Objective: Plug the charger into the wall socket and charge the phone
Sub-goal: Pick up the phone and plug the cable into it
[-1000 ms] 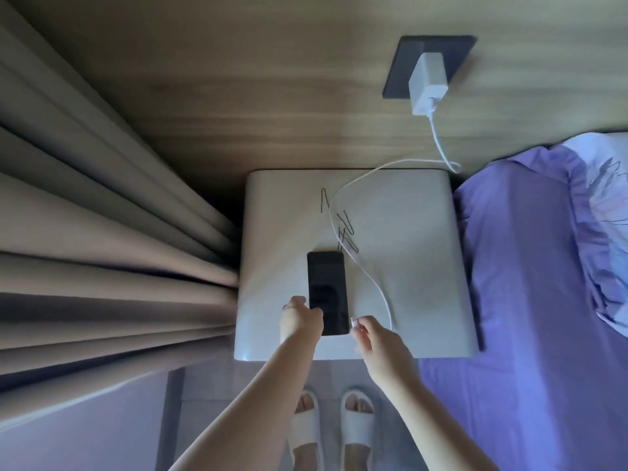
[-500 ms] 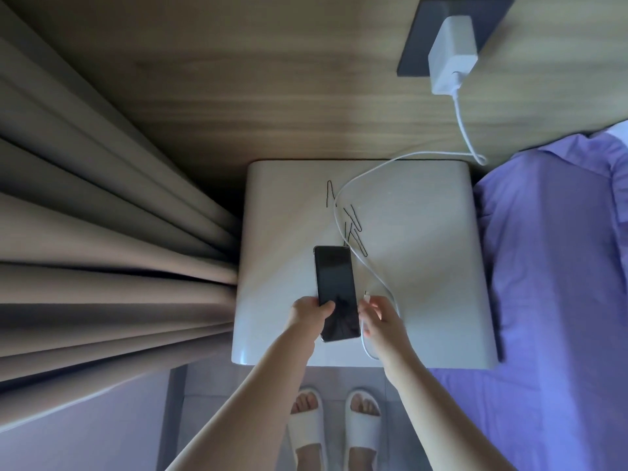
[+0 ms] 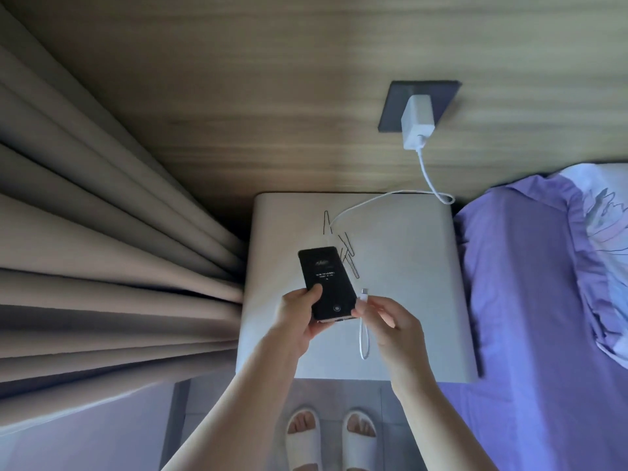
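Phone (image 3: 325,283), one only, sits lifted above the white bedside table (image 3: 407,300), its lit screen facing up, gripped low down by the left hand (image 3: 299,317) with the thumb across the glass. The right hand (image 3: 390,321) pinches the single white cable (image 3: 364,338) just behind its plug (image 3: 364,293); the plug tip points away, just right of the phone's lower edge and not in the port. Slack hangs in a loop below that hand, and the rest runs over the table's far edge up to one white charger (image 3: 417,125), seated in the dark wall socket (image 3: 397,107). Several thin dark hairpins (image 3: 346,248), perhaps four or five, lie scattered far of the phone. Curtain folds (image 3: 119,266) press the table's left edge; purple bedding (image 3: 530,300) meets its right. The table's right half lies bare. Two white slippers (image 3: 331,440) stand near.
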The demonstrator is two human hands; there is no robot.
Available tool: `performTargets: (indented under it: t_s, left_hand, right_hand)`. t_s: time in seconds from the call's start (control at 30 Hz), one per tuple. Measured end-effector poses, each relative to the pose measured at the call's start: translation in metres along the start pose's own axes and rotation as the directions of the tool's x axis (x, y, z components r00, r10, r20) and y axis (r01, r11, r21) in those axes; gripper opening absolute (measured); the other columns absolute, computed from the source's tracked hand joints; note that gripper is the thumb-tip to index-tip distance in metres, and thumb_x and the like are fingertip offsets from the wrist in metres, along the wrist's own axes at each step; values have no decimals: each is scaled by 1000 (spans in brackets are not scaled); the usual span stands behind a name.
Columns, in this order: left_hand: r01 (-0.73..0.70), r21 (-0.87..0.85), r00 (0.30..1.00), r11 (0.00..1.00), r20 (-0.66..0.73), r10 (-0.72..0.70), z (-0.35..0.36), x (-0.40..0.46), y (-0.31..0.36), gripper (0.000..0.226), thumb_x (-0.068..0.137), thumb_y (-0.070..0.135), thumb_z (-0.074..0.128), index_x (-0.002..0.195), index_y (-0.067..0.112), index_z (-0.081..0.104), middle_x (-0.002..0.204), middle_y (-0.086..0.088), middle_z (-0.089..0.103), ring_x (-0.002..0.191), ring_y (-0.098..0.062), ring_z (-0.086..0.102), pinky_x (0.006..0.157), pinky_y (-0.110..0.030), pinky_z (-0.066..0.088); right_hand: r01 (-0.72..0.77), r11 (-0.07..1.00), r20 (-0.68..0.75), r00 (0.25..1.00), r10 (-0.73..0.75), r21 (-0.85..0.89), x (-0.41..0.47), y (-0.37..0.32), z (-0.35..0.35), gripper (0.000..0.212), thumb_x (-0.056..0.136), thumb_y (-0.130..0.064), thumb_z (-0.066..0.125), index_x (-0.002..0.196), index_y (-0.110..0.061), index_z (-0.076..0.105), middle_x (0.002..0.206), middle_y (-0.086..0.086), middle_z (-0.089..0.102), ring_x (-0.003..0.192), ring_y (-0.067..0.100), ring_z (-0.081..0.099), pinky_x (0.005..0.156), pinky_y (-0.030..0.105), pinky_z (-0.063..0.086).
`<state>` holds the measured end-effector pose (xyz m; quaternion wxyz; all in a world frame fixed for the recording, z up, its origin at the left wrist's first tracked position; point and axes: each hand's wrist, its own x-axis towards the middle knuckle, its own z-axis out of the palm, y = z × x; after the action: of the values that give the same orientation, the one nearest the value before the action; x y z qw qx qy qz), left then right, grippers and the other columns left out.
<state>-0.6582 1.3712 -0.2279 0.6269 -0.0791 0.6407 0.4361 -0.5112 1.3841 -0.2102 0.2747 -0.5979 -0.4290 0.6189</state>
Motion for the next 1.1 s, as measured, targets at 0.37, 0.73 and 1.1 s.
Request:
performTargets:
  t_s: [0.37, 0.73, 1.1]
  left_hand:
    - [15, -263, 1000, 965, 27, -9, 12, -35, 18, 15, 93, 9, 55, 93, -4, 60, 55, -10, 72, 46, -18, 69, 39, -23, 53]
    - [18, -214, 999, 977, 40, -9, 10, -44, 9, 15, 93, 12, 54, 98, -1, 61, 54, -7, 72, 46, -16, 69, 38, -22, 52]
    - [30, -206, 999, 978, 20, -26, 7, -40, 5, 13, 93, 12, 55, 96, 0, 59, 51, -6, 71, 43, -15, 68, 36, -22, 51]
  right_hand:
    - [81, 970, 44, 996, -72, -228, -35, -27, 7, 28, 82, -30, 69, 55, -25, 61, 56, -13, 70, 46, -3, 52, 47, 9, 35]
    - [65, 965, 50, 997, -54, -255, -43, -18, 5, 31, 82, -28, 67, 53, -22, 59, 52, -11, 66, 51, -1, 53, 48, 8, 37]
    - [4, 979, 51, 999, 7, -202, -43, -14, 6, 32, 82, -29, 67, 52, -20, 59, 48, -10, 63, 45, -2, 48, 43, 6, 33]
